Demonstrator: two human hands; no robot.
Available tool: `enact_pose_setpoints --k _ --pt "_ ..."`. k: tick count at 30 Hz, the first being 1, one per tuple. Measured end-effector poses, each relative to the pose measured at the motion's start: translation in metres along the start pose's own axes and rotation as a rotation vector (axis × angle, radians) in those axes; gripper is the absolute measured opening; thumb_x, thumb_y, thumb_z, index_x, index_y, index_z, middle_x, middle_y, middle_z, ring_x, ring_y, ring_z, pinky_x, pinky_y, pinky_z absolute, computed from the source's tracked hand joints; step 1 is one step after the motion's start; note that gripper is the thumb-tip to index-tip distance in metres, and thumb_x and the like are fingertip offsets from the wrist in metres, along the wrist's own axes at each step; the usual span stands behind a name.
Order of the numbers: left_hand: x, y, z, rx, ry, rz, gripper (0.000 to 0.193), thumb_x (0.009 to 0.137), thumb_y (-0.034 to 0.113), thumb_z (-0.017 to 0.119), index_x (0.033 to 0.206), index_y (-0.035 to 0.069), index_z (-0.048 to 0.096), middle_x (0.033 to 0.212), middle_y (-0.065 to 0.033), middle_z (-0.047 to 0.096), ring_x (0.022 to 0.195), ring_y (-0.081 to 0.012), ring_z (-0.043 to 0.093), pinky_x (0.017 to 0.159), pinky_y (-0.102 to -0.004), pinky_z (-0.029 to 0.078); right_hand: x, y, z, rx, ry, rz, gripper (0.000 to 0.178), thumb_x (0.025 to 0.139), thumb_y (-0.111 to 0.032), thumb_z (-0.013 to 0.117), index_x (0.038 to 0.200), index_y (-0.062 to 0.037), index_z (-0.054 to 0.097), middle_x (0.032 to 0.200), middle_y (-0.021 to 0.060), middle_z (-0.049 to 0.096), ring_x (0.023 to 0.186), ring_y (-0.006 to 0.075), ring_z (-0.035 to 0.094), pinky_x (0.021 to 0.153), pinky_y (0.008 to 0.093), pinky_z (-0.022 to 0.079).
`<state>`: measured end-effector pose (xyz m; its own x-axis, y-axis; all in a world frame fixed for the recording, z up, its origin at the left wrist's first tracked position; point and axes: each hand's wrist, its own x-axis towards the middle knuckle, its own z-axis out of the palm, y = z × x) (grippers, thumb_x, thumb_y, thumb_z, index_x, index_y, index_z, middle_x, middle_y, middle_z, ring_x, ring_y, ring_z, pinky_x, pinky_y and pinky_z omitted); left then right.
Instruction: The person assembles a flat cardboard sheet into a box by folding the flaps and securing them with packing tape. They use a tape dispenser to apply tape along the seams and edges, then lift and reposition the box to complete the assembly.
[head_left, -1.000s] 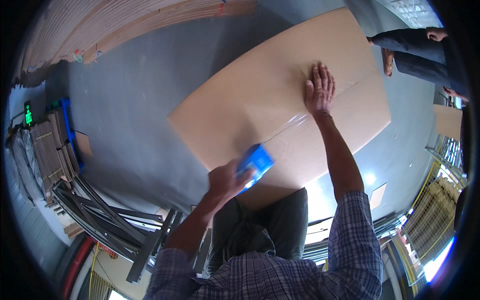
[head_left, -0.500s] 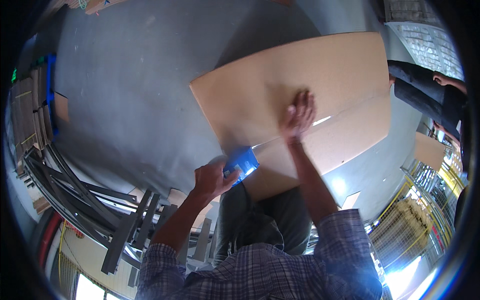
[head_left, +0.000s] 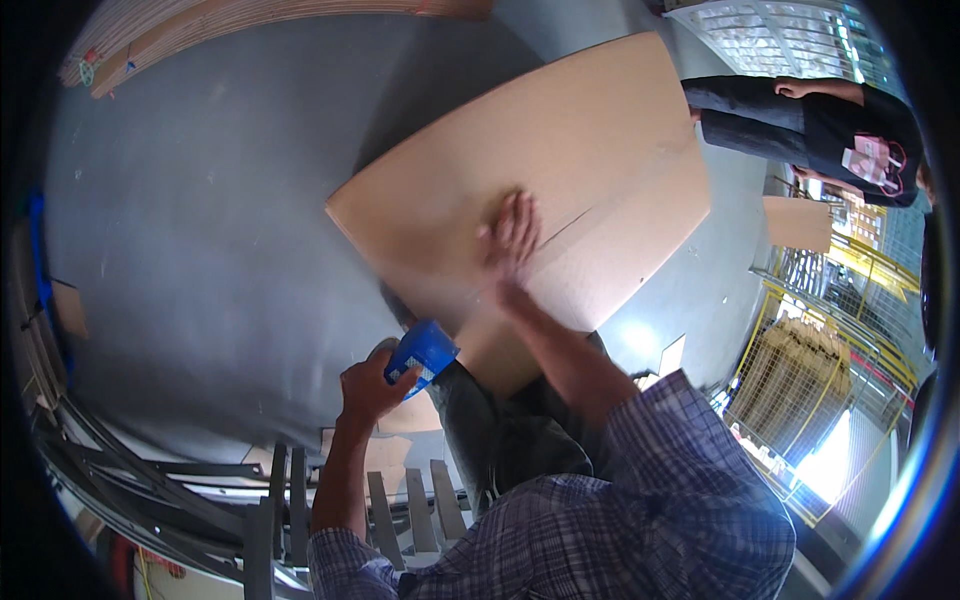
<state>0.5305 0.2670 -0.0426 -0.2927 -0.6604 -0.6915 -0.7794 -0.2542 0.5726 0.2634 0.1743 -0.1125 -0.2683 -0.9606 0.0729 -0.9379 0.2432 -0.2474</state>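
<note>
- Right hand (head_left: pixel 510 235), fingers spread, presses flat on the cardboard box (head_left: pixel 530 190) at frame centre, steadying it.
- Left hand (head_left: pixel 370 385) grips the blue tape dispenser (head_left: pixel 422 355) just below the box's edge.

Daylight floods in from below and right of the cardboard sheet (head_left: pixel 530 190), blowing out to white glare there and gleaming on the grey floor (head_left: pixel 200 240). The right hand (head_left: pixel 512 235) on the sheet is motion-blurred. Fisheye distortion bends the edges, and a black rim rings the frame.
</note>
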Motion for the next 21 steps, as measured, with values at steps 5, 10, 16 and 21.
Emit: enact_pose_setpoints --k 5,10,16,21 --pt "0.009 -0.024 0.014 0.043 -0.009 0.075 0.069 0.076 0.061 0.071 0.118 0.007 0.064 0.082 -0.0181 0.071 0.073 -0.0363 0.071 0.071 -0.0452 0.057 -0.065 -0.040 -0.001 0.029 -0.288 -0.248 0.068 0.095 -0.035 0.054 0.154 -0.0070 0.032 0.163 0.0173 0.020 0.151 0.0370 0.016 0.121 0.0532 0.013" --pt "0.009 -0.048 0.017 -0.045 0.078 0.242 0.060 0.075 0.061 0.072 0.110 0.013 0.066 0.079 -0.0127 0.071 0.073 -0.0344 0.071 0.073 -0.0448 0.057 -0.069 -0.035 0.007 -0.018 -0.165 -0.344 0.067 0.096 -0.035 0.053 0.152 -0.0042 0.034 0.162 0.0187 0.021 0.151 0.0387 0.014 0.121 0.0553 0.012" --pt "-0.017 -0.107 0.008 -0.083 0.134 0.201 0.068 0.074 0.060 0.074 0.117 0.007 0.066 0.090 -0.0161 0.074 0.075 -0.0300 0.074 0.078 -0.0414 0.060 -0.064 -0.040 0.005 -0.001 -0.187 -0.316 0.064 0.103 -0.044 0.034 0.151 -0.0011 0.034 0.160 0.0219 0.025 0.149 0.0422 0.019 0.119 0.0587 0.013" --pt "-0.010 -0.129 0.026 -0.098 0.125 0.167 0.048 0.080 0.050 0.074 0.113 0.018 0.061 0.095 -0.0073 0.072 0.083 -0.0286 0.071 0.081 -0.0425 0.058 -0.064 -0.042 0.005 0.001 -0.149 -0.338 0.063 0.104 -0.042 0.032 0.151 -0.0012 0.034 0.159 0.0223 0.026 0.148 0.0430 0.020 0.118 0.0584 0.015"
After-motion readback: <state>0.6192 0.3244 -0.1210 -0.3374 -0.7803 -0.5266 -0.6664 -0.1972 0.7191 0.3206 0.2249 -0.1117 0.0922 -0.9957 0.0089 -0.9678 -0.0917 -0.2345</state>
